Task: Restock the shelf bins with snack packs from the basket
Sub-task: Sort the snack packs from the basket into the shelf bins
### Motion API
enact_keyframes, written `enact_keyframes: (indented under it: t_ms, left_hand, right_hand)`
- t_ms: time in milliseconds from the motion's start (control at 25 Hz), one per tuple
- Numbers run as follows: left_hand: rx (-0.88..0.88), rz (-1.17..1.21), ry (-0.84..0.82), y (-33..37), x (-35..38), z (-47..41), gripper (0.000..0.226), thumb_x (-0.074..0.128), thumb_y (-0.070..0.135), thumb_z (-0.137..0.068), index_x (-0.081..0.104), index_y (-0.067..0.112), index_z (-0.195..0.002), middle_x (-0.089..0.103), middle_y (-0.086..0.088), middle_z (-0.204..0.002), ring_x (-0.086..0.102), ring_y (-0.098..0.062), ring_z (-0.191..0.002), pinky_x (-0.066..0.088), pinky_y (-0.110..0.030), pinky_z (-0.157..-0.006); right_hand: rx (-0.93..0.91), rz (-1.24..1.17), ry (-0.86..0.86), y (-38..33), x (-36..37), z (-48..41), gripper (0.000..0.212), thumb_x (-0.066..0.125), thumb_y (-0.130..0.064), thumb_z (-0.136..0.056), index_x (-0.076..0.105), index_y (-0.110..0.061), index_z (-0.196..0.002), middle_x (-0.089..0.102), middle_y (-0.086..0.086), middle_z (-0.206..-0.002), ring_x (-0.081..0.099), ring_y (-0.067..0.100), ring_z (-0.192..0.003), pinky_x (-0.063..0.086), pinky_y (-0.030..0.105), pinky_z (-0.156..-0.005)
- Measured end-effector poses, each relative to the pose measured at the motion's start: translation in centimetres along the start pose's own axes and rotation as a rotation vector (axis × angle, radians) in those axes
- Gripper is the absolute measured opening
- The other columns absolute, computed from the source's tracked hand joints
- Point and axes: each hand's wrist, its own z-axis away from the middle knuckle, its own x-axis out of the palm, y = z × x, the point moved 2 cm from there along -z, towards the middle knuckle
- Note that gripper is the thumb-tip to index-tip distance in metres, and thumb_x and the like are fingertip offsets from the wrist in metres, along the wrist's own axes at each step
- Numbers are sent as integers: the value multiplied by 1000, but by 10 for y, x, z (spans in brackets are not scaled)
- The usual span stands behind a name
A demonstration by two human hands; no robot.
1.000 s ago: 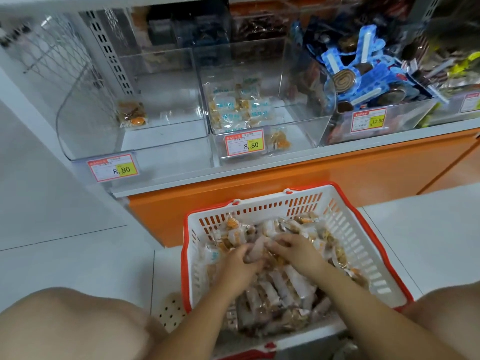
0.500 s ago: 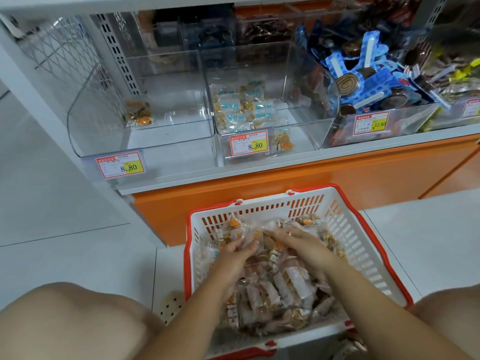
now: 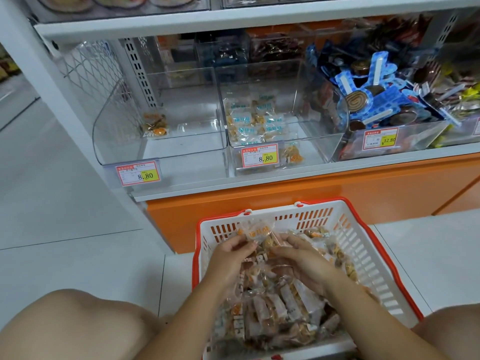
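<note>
A white basket with a red rim [image 3: 363, 245] stands on the floor below the shelf, full of clear-wrapped snack packs [image 3: 280, 310]. Both hands are inside it, cupped together around a bunch of packs. My left hand [image 3: 231, 253] and my right hand [image 3: 304, 261] hold this bunch [image 3: 255, 232] raised near the basket's far wall. Above, the left clear bin [image 3: 161, 141] holds a single pack [image 3: 155, 124]. The middle clear bin [image 3: 306, 126] holds several blue-labelled packs [image 3: 255, 120].
The right bin [image 3: 394, 141] is heaped with blue and dark wrapped sweets. Price tags [image 3: 137, 174] hang on the bin fronts. An orange base panel [image 3: 311, 193] runs under the shelf. My bare knees flank the basket on the white tiled floor [image 3: 65, 224].
Both hands have gathered packs from the middle of the basket and lifted them up toward its far wall. The view has tilted up, showing more of the shelf.
</note>
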Motion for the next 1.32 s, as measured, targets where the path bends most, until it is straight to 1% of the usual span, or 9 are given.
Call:
enact_keyframes:
  t_ms: [240,320,480,680,880,1000,1160,1240,1320]
  left_hand:
    - [296,-299,12,73,-33,33,20,68,24,-90,69,32,-108,73,17,-99,66,7,-89,50,-9,-71]
    - [460,-378,67,116,-53,40,21,69,22,-89,70,31,-108,73,17,-96,66,4,-91,50,-9,-74]
    - [781,-654,450,201,-115,51,22,67,34,-89,67,36,-111,65,24,-104,59,5,-98,46,-10,-82]
    - [860,-786,966,221,-198,40,57,68,31,-87,48,22,-140,43,-1,-140,40,-19,-129,32,-29,-105]
    - [632,-588,829,207,-230,15,90,66,38,-88,5,36,-154,16,11,-158,22,-10,-144,28,-33,-115]
    - [662,-552,702,206,-234,4,73,62,35,-91,19,42,-150,40,17,-146,40,-4,-132,40,-38,-109]
    - [647,-474,656,205,-230,4,59,56,37,-93,27,45,-143,56,21,-129,55,-6,-117,49,-38,-99]
    - [642,-454,651,204,-230,2,58,57,34,-93,29,43,-143,56,21,-128,56,-6,-116,49,-38,-99]
    - [639,-445,663,204,-230,1,59,60,32,-93,31,42,-143,55,20,-130,54,-6,-119,49,-40,-100]
  right_hand:
    - [-330,370,123,-59,56,24,19,74,-21,-83,67,-23,-100,73,2,-87,70,24,-83,57,40,-78]
    - [-472,495,132,-103,86,30,17,75,-20,-81,65,-34,-83,66,-4,-72,62,16,-69,51,24,-66]
    - [-675,625,165,-198,158,0,28,75,-27,-83,50,-16,-77,49,2,-68,51,15,-62,35,16,-51]
    - [-566,672,255,-260,227,-127,26,73,-21,-84,57,-5,-97,66,9,-95,63,26,-89,46,33,-73]
    - [-198,901,181,-237,262,-236,16,70,-16,-88,61,-2,-89,64,13,-90,60,25,-78,49,33,-69]
    - [-148,1053,164,-236,271,-265,26,69,-26,-89,56,-8,-77,60,6,-79,58,18,-69,49,20,-65]
    - [-201,1292,324,-240,275,-278,46,71,-46,-82,52,-6,-95,60,6,-86,63,23,-92,50,29,-74]
    - [-170,1237,322,-240,274,-275,49,73,-45,-80,51,-5,-96,57,3,-78,59,21,-82,46,28,-65]
    - [-142,1126,282,-244,272,-262,58,75,-43,-80,53,-1,-113,66,7,-98,62,21,-85,49,27,-63]
